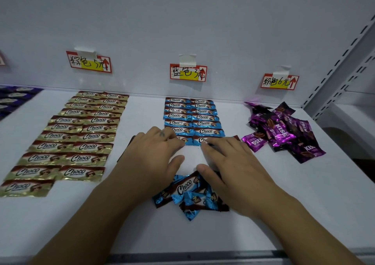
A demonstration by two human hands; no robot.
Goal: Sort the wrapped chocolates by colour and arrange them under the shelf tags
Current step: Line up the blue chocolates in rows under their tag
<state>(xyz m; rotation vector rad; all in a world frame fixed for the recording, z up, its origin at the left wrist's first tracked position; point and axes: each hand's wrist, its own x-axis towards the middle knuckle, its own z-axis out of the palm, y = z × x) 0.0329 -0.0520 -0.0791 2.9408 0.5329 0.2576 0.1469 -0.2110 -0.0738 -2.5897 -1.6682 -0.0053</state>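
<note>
A loose heap of blue chocolates (190, 195) lies nearest me on the shelf (182, 234), my right thumb touching it. My left hand (154, 153) and right hand (229, 163) lie flat, fingers straight, gripping nothing. Their fingertips rest on the front of the blue rows (192, 116), which run back to the blue tag (188, 73). Gold rows (77, 135) lie to the left, a purple pile (284, 131) to the right.

"Choco" on gold wrappers (81, 135) and blue wrappers (203, 117) — "KISS" on purple wrappers (283, 136).
</note>
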